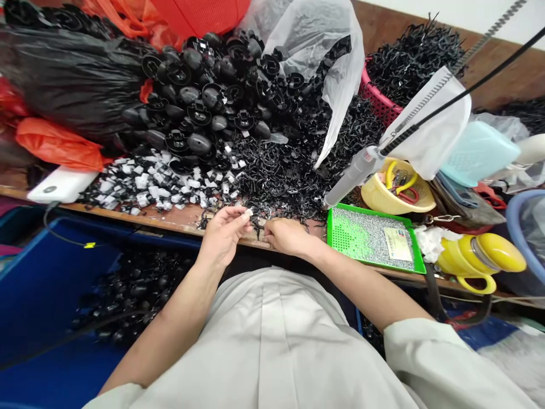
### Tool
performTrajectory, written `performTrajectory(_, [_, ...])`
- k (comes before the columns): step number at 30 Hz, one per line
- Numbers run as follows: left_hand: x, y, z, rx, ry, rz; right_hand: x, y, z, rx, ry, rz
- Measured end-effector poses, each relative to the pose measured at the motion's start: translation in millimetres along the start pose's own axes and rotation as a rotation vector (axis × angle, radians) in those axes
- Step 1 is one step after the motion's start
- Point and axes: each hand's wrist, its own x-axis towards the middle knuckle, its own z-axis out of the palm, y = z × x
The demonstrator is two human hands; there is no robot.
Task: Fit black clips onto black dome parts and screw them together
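My left hand (225,233) is at the table's front edge, thumb and fingers pinched on a small white part (248,212). Just to the right, my right hand (284,234) is closed low over the edge, beside some thin black pieces; what its fingers hold, if anything, is hidden. Behind my left hand lies a spread of white and black small parts (159,184). A heap of thin black strips (281,176) lies behind my right hand. Rounded black shells (200,113) are piled farther back.
A green tray (419,250) of small metal pieces lies at right, with a grey electric screwdriver (353,173) hanging beside it. Beyond are a yellow bowl (374,196) with scissors and a yellow bottle (472,254). A blue bin (34,301) stands at lower left.
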Motion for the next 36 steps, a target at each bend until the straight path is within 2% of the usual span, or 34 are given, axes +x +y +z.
performTrajectory(4, [-11.2, 1.7, -4.7, -0.115, -0.005, 0.006, -1.3, 6.5, -5.1, -0.047, -0.003, 0.016])
performTrajectory(8, [-25.1, 2.1, -5.9, -0.067, 0.003, 0.042, -3.3, 11.3, -9.3, -0.051, -0.007, 0.033])
performTrajectory(18, [-61.1, 11.2, -0.8, -0.044, -0.022, 0.119, -8.1, -1.5, -4.3, -0.088, 0.01, -0.004])
performTrajectory(22, [-73.6, 10.3, -5.1, 0.002, -0.042, 0.146, -17.6, 3.2, -6.2, -0.007, 0.109, -0.052])
performTrajectory(27, [-85.9, -1.1, -9.1, 0.113, -0.058, 0.13, -37.1, 4.6, -2.9, 0.133, 0.322, -0.083])
performTrajectory(29, [-88.2, -6.7, -7.2, 0.201, -0.103, 0.12, -47.7, -0.3, 3.4, 0.232, 0.426, -0.097])
performTrajectory(32, [-87.4, -14.6, -1.3, 0.308, -0.171, 0.102, -63.6, -12.3, 14.7, 0.5, 0.621, -0.117])
performTrajectory(34, [-84.0, -18.5, 2.8, 0.337, -0.194, 0.086, -71.7, -20.6, 19.8, 0.575, 0.66, -0.154])
performTrajectory(36, [-78.7, -20.9, 5.4, 0.365, -0.212, 0.069, -76.8, -26.4, 21.6, 0.541, 0.619, -0.2])
